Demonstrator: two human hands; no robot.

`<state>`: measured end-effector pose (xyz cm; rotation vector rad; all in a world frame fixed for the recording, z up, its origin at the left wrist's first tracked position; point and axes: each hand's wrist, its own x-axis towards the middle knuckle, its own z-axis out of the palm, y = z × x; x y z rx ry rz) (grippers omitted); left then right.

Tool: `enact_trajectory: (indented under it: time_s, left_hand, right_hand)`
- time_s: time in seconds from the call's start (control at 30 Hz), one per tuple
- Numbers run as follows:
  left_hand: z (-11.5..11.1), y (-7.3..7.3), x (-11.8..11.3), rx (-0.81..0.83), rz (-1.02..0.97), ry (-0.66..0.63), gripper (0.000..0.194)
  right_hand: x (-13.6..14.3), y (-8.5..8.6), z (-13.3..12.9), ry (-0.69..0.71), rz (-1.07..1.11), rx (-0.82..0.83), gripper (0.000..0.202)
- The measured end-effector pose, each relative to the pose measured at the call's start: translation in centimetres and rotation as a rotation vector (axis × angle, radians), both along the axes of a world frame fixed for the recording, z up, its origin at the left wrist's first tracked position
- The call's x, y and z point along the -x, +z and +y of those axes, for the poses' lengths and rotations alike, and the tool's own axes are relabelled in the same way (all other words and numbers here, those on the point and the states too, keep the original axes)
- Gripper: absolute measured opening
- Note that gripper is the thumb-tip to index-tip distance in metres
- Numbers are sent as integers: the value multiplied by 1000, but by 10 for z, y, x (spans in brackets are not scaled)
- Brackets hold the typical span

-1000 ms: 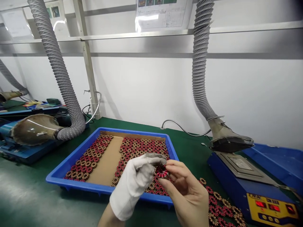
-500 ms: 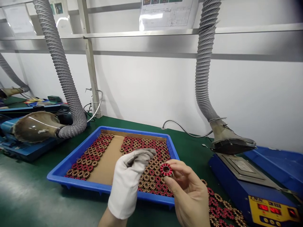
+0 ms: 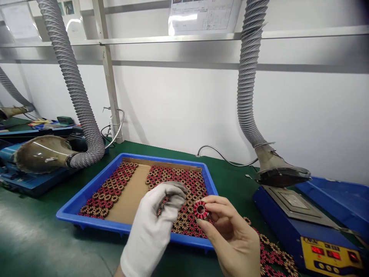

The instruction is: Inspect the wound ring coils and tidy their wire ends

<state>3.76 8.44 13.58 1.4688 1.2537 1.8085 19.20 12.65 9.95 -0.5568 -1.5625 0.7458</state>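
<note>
Left hand [image 3: 151, 227], white-gloved: fingers loosely curled, just beside the ring but apart from it; whether anything is held inside cannot be told. Best kept clear of the ring's face, as now, so that the view is not blocked. Right hand [image 3: 232, 234], bare: a wound stator ring [image 3: 196, 212] is pinched at its outer edge between thumb and fingertips, raised before the tray's near right part, face turned to the wearer. A light, edge-only pinch is judged right, since the windings could be scuffed by hard pressure; a slight tilt would let each tooth be checked against the light.

Materials, left to right. Hood [image 3: 43, 154]: smoky, translucent, flared, joined to a ribbed grey hose [image 3: 67, 73]. Tray [image 3: 92, 223]: smooth blue plastic, shallow, lined with flat brown cardboard [image 3: 128, 200]. A left band of rings [image 3: 108, 192] and a wider right block [image 3: 170, 173] are laid flat, red and tan, petal-like. Loose rings [image 3: 275, 256] are spread on the green bench. Bench unit [image 3: 276, 223]: blue casing, dull metal top plate, yellow panel, red-lit displays.
</note>
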Motion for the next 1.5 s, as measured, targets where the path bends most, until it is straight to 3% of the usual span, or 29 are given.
enact_trajectory:
  time_s: [0.1,0.27,0.4,0.47,0.6,0.7,0.8,0.93,1.03,1.1,1.23,1.4,1.5]
  left_hand:
    - [1,4,2,27,-140,-13,13]
    - [13,6,-11,183,-174,-213,13]
    - [19,-3,-22,130,-470,-245,10]
    - [21,-6,-25,105,-621,-261,4]
    - [23,-4,-22,-42,-878,-241,15]
    - [22,-3,-14,-109,-828,-174,18]
    - [16,-4,-8,-91,-576,-148,20]
    - [7,-7,-15,-38,-93,-146,57]
    - [9,-8,-22,-145,225,-90,49]
    - [12,-8,-23,-230,268,-50,36]
    - [18,-7,-17,-238,156,-160,22]
    - [18,-6,-14,-49,-312,-264,16]
    - [18,-6,-10,-92,-562,-220,14]
  right_hand:
    - [-1,2,1,36,33,-11,28]
    - [2,-3,1,-33,5,-137,31]
    - [5,-6,0,-136,-62,-345,36]
    - [6,-5,0,-131,-59,-345,37]
    - [6,-1,-1,-30,60,-70,29]
    - [5,4,-1,154,259,205,20]
    - [1,7,1,392,467,505,19]
    - [-1,5,3,659,623,810,22]
    - [-1,0,6,783,657,909,22]
    - [0,-4,8,808,676,917,19]
    - [1,-3,5,788,642,907,20]
    - [6,11,-5,693,540,858,21]
    - [6,18,-5,701,469,818,24]
